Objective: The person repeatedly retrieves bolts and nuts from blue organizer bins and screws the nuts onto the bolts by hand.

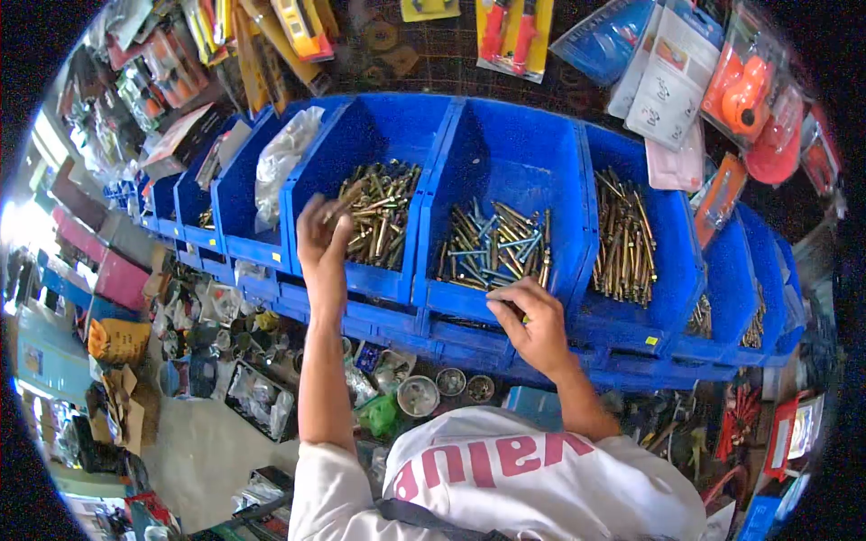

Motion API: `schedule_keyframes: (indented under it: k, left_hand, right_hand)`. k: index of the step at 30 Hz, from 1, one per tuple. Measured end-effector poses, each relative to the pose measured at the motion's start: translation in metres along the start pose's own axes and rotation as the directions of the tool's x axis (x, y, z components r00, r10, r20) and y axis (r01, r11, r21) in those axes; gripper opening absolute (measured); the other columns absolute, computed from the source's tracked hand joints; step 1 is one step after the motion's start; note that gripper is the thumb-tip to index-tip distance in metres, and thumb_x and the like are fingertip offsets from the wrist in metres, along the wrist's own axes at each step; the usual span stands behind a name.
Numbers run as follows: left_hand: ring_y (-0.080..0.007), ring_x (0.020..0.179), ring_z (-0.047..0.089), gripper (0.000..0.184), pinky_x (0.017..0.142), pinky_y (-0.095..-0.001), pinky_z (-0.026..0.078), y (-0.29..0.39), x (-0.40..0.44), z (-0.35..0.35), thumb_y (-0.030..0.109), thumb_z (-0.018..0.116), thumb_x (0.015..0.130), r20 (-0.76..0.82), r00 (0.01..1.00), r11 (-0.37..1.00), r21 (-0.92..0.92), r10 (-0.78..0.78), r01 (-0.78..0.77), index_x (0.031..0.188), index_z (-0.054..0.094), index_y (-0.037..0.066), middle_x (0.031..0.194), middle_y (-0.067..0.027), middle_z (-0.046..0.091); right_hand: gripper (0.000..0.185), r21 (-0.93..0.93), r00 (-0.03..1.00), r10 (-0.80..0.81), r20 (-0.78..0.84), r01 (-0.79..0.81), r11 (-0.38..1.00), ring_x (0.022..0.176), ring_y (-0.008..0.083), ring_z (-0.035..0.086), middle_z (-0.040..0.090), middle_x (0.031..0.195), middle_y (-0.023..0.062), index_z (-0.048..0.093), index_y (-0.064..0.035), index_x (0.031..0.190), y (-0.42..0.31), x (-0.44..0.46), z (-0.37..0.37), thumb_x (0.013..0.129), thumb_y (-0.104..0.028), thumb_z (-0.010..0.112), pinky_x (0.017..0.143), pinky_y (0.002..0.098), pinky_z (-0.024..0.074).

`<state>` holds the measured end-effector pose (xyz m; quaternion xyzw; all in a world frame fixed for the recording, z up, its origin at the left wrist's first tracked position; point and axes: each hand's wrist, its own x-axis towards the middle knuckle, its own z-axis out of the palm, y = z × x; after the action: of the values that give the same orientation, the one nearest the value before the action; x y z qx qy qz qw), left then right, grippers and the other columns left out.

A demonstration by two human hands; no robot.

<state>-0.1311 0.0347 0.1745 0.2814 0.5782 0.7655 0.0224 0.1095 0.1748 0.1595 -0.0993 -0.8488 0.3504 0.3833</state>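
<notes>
I see the left hand [323, 236] at the bolts [386, 221] — fingers parted. The right hand [534, 323] curls near a blue bin [519, 149] — its grip I can't tell.

Blue bins [514, 144]: moulded plastic, walls smooth, soft sheen along the rims. Left-bin fasteners [386, 216]: metal, brassy, rough-looking in the heap, dull glints. Centre-bin fasteners [519, 245]: metal too, brassy shanks mixed with bluish ones. Right-bin fasteners [624, 243]: brassy metal, glinting along the shanks. White bag [281, 171]: thin plastic film, crinkled, half-translucent. Green bag [379, 417]: crumpled plastic, some gloss. Shirt [559, 505]: white cloth, matt, softly creased, pink lettering. Upper-right hanging pack [740, 95]: clear glossy plastic. Floor [189, 469]: pale, smooth, mostly matt
</notes>
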Motion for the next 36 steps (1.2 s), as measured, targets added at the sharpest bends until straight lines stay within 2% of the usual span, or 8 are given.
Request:
schedule_keyframes:
  k: [3, 12, 17, 23, 25, 27, 31, 36]
  left_hand:
    - [-0.0245, 0.114, 0.048, 0.062, 0.093, -0.0328, 0.04, -0.011, 0.01, 0.007, 0.012, 0.063, 0.085, -0.053, 0.998, 0.987, 0.157, 0.046, -0.037, 0.136, 0.03, 0.005, 0.136, -0.0169, 0.035]
    - [-0.0124, 0.091, 0.053, 0.026, 0.083, -0.0249, 0.043, -0.03, -0.003, 0.008, 0.014, 0.056, 0.091, -0.143, 0.979, 0.989, 0.07, 0.142, -0.133, 0.112, 0.052, 0.0, 0.103, -0.0064, 0.057]
    - [-0.013, 0.092, 0.053, 0.022, 0.083, -0.026, 0.043, -0.034, -0.003, 0.003, 0.013, 0.055, 0.091, -0.135, 0.984, 0.992, -0.039, 0.118, -0.124, 0.108, 0.054, -0.001, 0.101, -0.0068, 0.058]
    - [-0.0105, 0.089, 0.052, 0.021, 0.081, -0.0237, 0.042, -0.033, -0.003, -0.001, 0.012, 0.056, 0.091, -0.077, 0.99, 0.992, -0.049, 0.115, -0.119, 0.107, 0.053, -0.001, 0.1, -0.005, 0.057]
    - [-0.0092, 0.089, 0.052, 0.021, 0.079, -0.0219, 0.041, -0.032, -0.003, -0.001, 0.012, 0.056, 0.09, -0.073, 0.993, 0.995, -0.047, 0.089, -0.092, 0.107, 0.053, -0.001, 0.099, -0.0043, 0.057]
    - [-0.009, 0.089, 0.051, 0.021, 0.08, -0.0221, 0.041, -0.026, -0.005, -0.001, 0.012, 0.057, 0.09, -0.056, 0.99, 0.992, -0.001, 0.127, -0.127, 0.107, 0.053, -0.001, 0.099, -0.0038, 0.057]
    - [-0.0078, 0.087, 0.051, 0.019, 0.078, -0.0211, 0.041, -0.028, -0.003, -0.004, 0.008, 0.057, 0.089, -0.067, 0.994, 0.994, -0.064, 0.088, -0.093, 0.106, 0.054, 0.0, 0.097, -0.0023, 0.057]
    - [-0.0066, 0.085, 0.051, 0.019, 0.075, -0.0194, 0.041, -0.026, -0.002, -0.004, 0.007, 0.058, 0.089, -0.065, 0.996, 0.99, -0.119, 0.064, -0.071, 0.106, 0.055, 0.0, 0.094, -0.0013, 0.057]
  right_hand:
    - [0.008, 0.029, 1.0, 0.0, -0.007, 0.0, 1.0, 0.069, 0.0202, 0.06, 0.062, 0.079, 0.0096, 0.065, -0.0021, 0.085, 0.003, 0.001, -0.003, 0.079, -0.008, 0.065, 0.061, 0.0289, 0.0467]
    - [0.013, 0.002, 0.959, 0.25, 0.132, -0.253, 0.967, 0.074, 0.0304, 0.06, 0.061, 0.079, 0.0148, 0.061, -0.0006, 0.086, -0.001, 0.023, -0.008, 0.081, -0.012, 0.062, 0.066, 0.0369, 0.0468]
    - [0.018, -0.363, 0.991, 0.124, 0.045, -0.1, 0.926, 0.082, 0.0397, 0.057, 0.059, 0.089, 0.0224, 0.06, 0.0028, 0.086, 0.037, 0.067, 0.015, 0.079, -0.013, 0.063, 0.07, 0.0437, 0.0449]
    - [0.04, -0.67, 0.94, 0.307, 0.152, -0.13, 0.731, 0.107, 0.0454, 0.048, 0.05, 0.118, 0.0213, 0.054, -0.007, 0.117, 0.057, 0.106, 0.053, 0.079, -0.001, 0.046, 0.09, 0.0514, 0.0416]
    - [0.04, -0.709, 0.907, 0.391, 0.157, -0.172, 0.684, 0.116, 0.0444, 0.042, 0.047, 0.126, 0.0165, 0.057, -0.0114, 0.116, 0.069, 0.118, 0.066, 0.078, -0.003, 0.048, 0.093, 0.0545, 0.0385]
    - [0.036, -0.869, 0.672, 0.647, 0.361, -0.01, 0.494, 0.124, 0.0423, 0.036, 0.046, 0.131, 0.0151, 0.06, -0.0101, 0.111, 0.062, 0.138, 0.064, 0.077, -0.004, 0.051, 0.093, 0.056, 0.0381]
    - [0.025, -0.848, 0.762, 0.605, 0.23, -0.148, 0.508, 0.101, 0.0364, 0.058, 0.061, 0.108, 0.0183, 0.065, -0.0053, 0.097, 0.059, 0.135, 0.056, 0.075, -0.001, 0.053, 0.083, 0.0436, 0.0486]
    - [0.021, -0.741, 0.808, 0.545, 0.222, -0.224, 0.633, 0.095, 0.0374, 0.059, 0.06, 0.103, 0.0218, 0.064, -0.0014, 0.092, 0.069, 0.124, 0.049, 0.074, 0.001, 0.053, 0.078, 0.0453, 0.0484]
